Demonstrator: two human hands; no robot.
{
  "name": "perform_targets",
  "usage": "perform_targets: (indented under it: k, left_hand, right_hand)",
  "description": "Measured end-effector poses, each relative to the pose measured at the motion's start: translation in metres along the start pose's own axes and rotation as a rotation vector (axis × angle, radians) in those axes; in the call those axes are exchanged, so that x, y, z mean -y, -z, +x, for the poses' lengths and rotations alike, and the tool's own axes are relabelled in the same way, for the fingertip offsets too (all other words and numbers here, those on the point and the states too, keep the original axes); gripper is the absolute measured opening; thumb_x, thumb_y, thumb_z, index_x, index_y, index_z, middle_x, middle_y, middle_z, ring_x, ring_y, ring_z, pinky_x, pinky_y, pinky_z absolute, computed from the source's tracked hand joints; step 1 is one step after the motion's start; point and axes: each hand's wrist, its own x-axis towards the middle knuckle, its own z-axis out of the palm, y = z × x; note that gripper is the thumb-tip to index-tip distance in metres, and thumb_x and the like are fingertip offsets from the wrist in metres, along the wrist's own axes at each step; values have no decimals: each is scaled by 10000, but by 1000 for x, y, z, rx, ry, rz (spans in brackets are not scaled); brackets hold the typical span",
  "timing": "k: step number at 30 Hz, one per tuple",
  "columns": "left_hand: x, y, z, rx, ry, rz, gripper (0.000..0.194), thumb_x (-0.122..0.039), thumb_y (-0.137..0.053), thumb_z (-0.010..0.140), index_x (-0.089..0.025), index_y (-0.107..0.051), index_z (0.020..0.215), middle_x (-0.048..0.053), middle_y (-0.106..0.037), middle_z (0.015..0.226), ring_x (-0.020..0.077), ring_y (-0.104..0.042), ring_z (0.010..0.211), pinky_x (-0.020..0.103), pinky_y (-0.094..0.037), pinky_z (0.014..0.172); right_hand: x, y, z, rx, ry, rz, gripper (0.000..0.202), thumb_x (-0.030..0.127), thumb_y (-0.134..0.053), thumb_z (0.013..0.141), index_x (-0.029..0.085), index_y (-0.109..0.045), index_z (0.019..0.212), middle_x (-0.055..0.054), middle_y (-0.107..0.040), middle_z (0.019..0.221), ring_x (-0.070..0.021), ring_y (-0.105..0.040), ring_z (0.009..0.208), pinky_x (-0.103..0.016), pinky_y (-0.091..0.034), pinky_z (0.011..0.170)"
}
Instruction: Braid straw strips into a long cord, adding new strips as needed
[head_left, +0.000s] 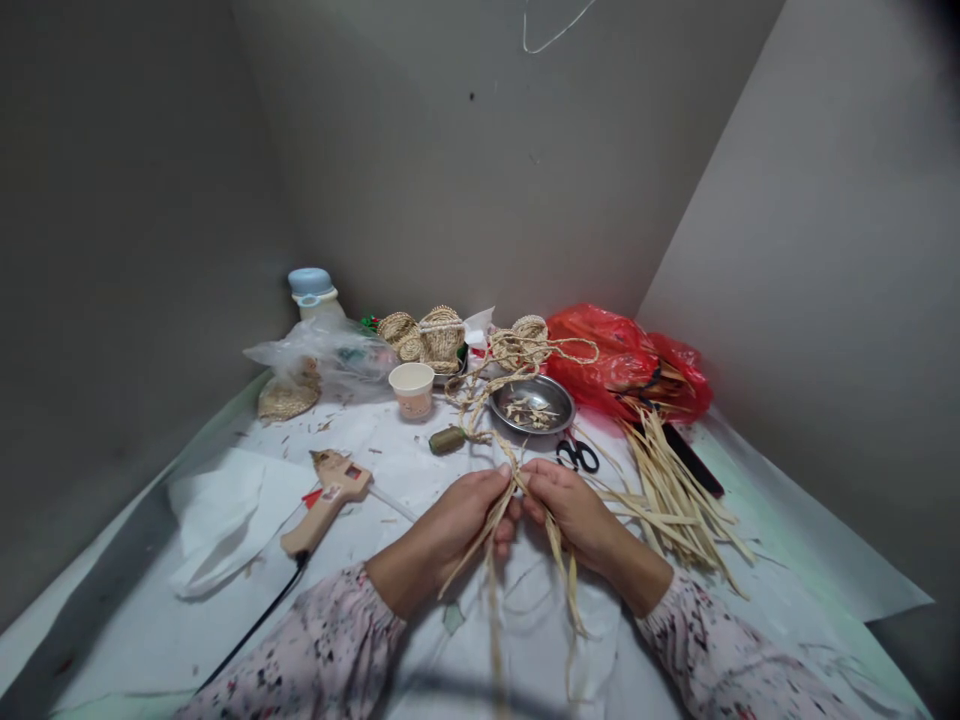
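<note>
Sleeves [322, 640] nearest, your left hand [466, 512] and right hand [574, 508] have fingers pinching straw strands [553, 540]; keep both sides evenly taut.

A paper cup [412, 392] stands on the table [352, 625]. Beyond it to the left is a blue-lidded bottle [310, 285]; just left of the cup lies a clear bag [349, 355]. Nearer than the cup, to its left, lie a glue gun [327, 508] and, farther left, white sheeting [217, 515]. A dark slab [694, 468] lies well to its right.
</note>
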Motion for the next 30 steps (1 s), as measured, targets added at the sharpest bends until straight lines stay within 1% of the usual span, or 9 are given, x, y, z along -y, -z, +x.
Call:
perform_targets:
  k: [3,5,11,15,19,22,24,28,30]
  left_hand:
    - [-1,2,-1,54,66,-16,310,-451,-600,825,-152,-520,829,-73,-435,614,-3,-252,385,109,-140,342]
    - [-2,3,-2,61,94,26,337,-482,-610,807,-163,-503,816,-95,-371,581,2,-200,387,125,-85,350]
    - [-8,2,-8,29,111,207,392,-539,-568,799,-149,-544,773,-116,-273,525,22,-120,391,165,-61,362]
    - [-9,2,-9,20,90,233,358,-510,-571,788,-165,-520,708,-113,-274,503,30,-119,384,173,-75,359]
    - [-3,0,-6,-102,-11,246,297,-438,-569,773,-188,-463,652,-102,-311,489,35,-164,365,184,-107,355]
    - [4,-2,-1,-226,-83,324,296,-419,-538,780,-186,-467,612,-99,-305,432,40,-191,336,200,-111,359]
    - [8,-2,1,-281,-121,367,306,-415,-524,788,-180,-482,596,-96,-303,399,42,-200,318,208,-105,367]
    - [11,-2,3,-313,-150,344,294,-409,-519,790,-171,-517,618,-98,-293,392,43,-196,320,208,-96,373]
    - [10,-1,2,-294,-128,254,267,-394,-534,778,-178,-492,627,-103,-281,421,41,-187,338,200,-97,369]
  right_hand:
    - [-1,3,0,27,-22,-1,154,313,-512,833,170,-529,779,65,-481,518,-62,-324,407,-183,-230,412]
    - [0,4,-1,20,-14,-13,155,313,-519,831,173,-524,765,70,-473,519,-62,-328,416,-184,-230,418]
    - [3,4,-2,22,-36,-97,170,334,-537,820,175,-549,760,71,-491,508,-65,-330,404,-188,-240,423]
    - [11,5,-3,30,23,-223,183,332,-548,816,163,-599,768,41,-562,565,-81,-410,466,-194,-307,468]
    - [15,7,-2,-38,112,-341,174,315,-577,792,173,-678,791,20,-615,647,-104,-471,536,-205,-332,495]
    - [16,9,0,-100,108,-452,186,302,-570,787,178,-702,745,14,-609,605,-115,-468,507,-216,-328,473]
    - [18,9,-1,-146,89,-519,190,294,-572,774,176,-696,691,10,-610,583,-117,-469,486,-226,-337,474]
    - [27,0,-9,-183,69,-621,198,268,-546,786,188,-702,693,2,-632,578,-136,-522,498,-246,-376,510]
    - [30,-8,-16,-177,128,-691,204,252,-529,808,196,-712,737,-14,-668,630,-155,-577,567,-259,-413,571]
